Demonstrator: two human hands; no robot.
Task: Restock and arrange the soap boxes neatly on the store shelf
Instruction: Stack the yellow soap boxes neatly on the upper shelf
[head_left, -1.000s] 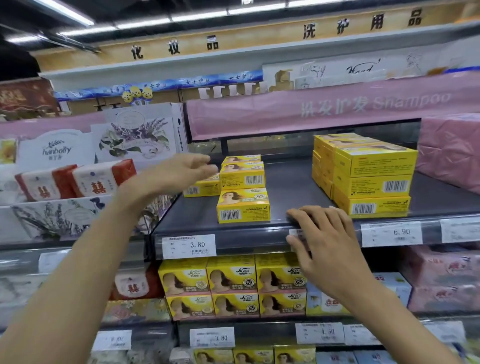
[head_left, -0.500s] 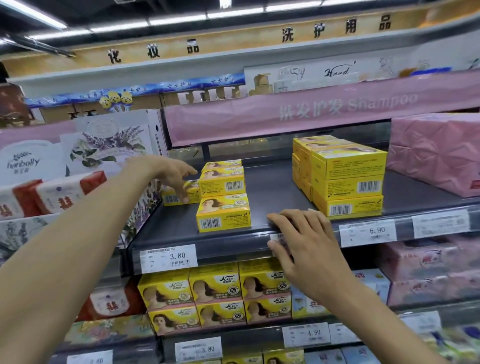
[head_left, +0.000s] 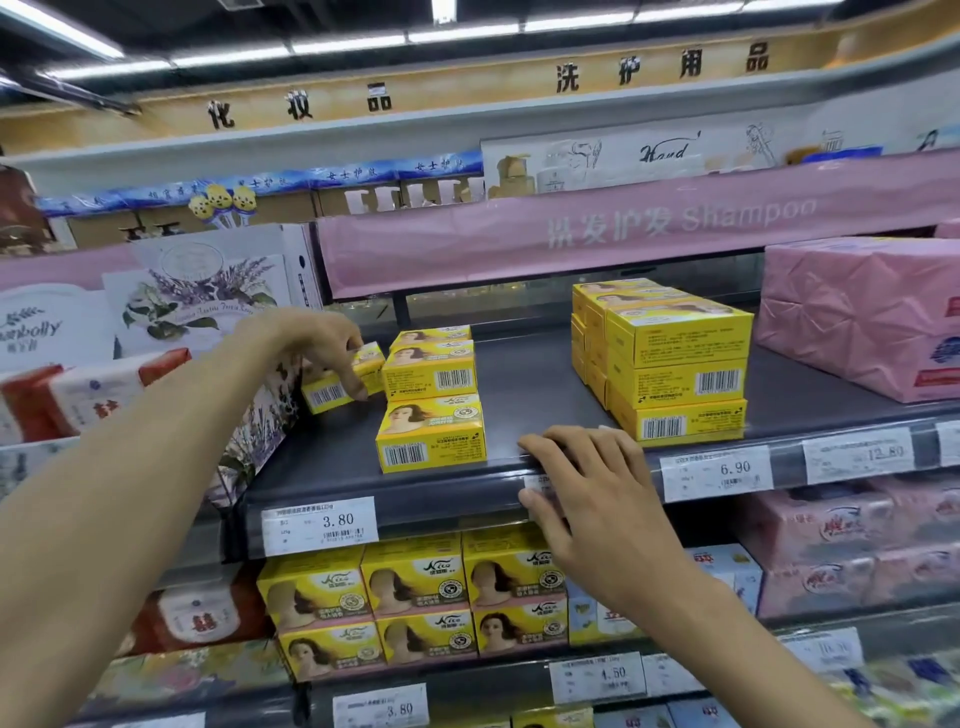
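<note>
lining up a soap box at the shelf's left end
my left grip (head_left: 318, 344) pinches a soap box (head_left: 326, 395) on the shelf (head_left: 524, 374), just beside the yellow stack (head_left: 431, 371); my right grip (head_left: 597, 499) lies flat on the shelf lip, holding nothing. next, i reckon, slide it flush. the lavender carton (head_left: 208, 296) crowds the left.

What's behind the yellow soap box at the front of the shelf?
Behind the front soap box sits a second box, then a third box. The left hand grips a fourth box beside them. Anything right behind the third is covered by it.
</note>
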